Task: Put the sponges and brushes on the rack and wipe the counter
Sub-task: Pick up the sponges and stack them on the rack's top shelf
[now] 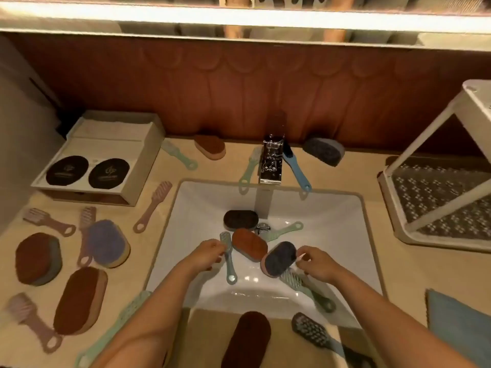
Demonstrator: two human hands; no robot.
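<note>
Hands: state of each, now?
Left hand: closed on a blue-grey brush in the sink.
Right hand: pinching a grey sponge.

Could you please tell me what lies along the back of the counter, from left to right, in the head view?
Beige box → pale green brush → brown sponge → chrome tap → blue brush → grey sponge → white rack.

Beyond my fingertips I saw a white sink basin with a chrome faucet at its far edge. Far left of my fingers sat a cream box bearing two dark round discs. A reddish-brown wood-grain backsplash ran behind, under a bright light strip.
</note>
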